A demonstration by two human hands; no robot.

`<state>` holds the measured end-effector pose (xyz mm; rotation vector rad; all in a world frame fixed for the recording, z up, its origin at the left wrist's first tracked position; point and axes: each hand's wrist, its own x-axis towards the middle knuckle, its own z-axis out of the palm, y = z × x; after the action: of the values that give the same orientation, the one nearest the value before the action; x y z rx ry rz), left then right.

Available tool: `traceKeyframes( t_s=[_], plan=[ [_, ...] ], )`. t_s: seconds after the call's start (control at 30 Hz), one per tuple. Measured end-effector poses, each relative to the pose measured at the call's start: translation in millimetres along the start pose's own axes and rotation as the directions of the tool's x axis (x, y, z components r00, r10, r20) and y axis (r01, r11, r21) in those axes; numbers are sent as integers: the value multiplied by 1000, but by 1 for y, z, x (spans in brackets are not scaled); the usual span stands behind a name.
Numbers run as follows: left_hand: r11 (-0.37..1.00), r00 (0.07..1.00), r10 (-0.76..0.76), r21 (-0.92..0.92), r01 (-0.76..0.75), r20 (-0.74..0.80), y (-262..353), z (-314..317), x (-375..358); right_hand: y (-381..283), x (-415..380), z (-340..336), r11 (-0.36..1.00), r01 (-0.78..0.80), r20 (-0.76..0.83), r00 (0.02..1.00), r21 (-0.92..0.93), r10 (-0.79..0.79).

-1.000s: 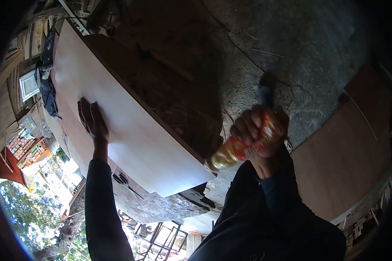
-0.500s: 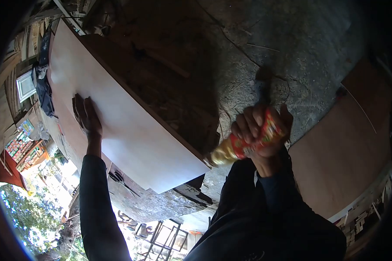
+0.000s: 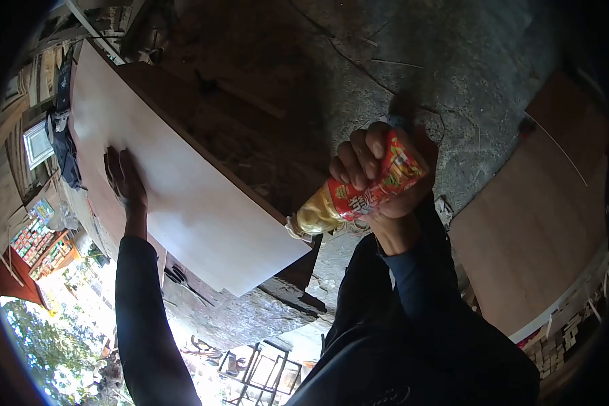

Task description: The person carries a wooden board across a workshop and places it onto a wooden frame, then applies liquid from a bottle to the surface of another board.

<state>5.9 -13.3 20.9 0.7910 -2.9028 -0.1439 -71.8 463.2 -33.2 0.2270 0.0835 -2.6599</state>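
1. Pale plywood makes up the board [image 3: 176,183], which lies flat under the left hand [image 3: 123,177]; its long axis runs from the far upper left down to a near corner at lower right.
2. Left fingers [image 3: 115,162] are spread open and pressed on the board's face near its outer edge, gripping nothing.
3. Right hand [image 3: 382,179] is clenched around a red-labelled bottle [image 3: 352,199] with amber liquid inside.
4. The bottle's long axis tilts down and left from the right fingers [image 3: 355,159], its capped end just above the board's dark near edge, close to that near corner. Whether the tip touches the edge cannot be told.
5. Of the two hands, the right is nearer that corner; the left sits well apart from it along the board.
6. Beyond the right fingers lie the grey concrete floor [image 3: 453,61] and a brown sheet [image 3: 534,223].
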Motion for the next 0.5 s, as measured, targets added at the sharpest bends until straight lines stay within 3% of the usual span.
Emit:
traceKeyframes(
  t_s=[0.13,0.23,0.27,0.33,0.37,0.43,0.47,0.5],
  plan=[
    [999,999,-40,-8,40,-16,3,0,-1,-23,-36,-11,997,-54,-70,996,-61,50],
    [1000,1000,-20,21,20,0,1,-1,-1,-9,-19,-8,999,-34,-127,991,0,34],
    [999,1000,-25,21,25,-2,2,0,-1,2,-1,-15,999,-27,-3,1000,27,27],
    [999,999,-33,16,34,-2,4,-1,-1,37,44,-23,992,-10,56,998,122,3],
    [999,999,-37,9,37,-1,6,-1,-1,62,72,-30,988,92,126,986,122,-108],
    [999,999,-44,1,44,2,7,-1,-2,99,135,-17,974,136,33,989,183,-144],
    [999,999,-45,0,45,0,6,0,-2,114,162,-18,981,114,104,986,156,-131],
    [999,999,-46,-2,46,-4,5,0,-2,117,175,-14,992,117,32,992,43,-119]
  ],
)
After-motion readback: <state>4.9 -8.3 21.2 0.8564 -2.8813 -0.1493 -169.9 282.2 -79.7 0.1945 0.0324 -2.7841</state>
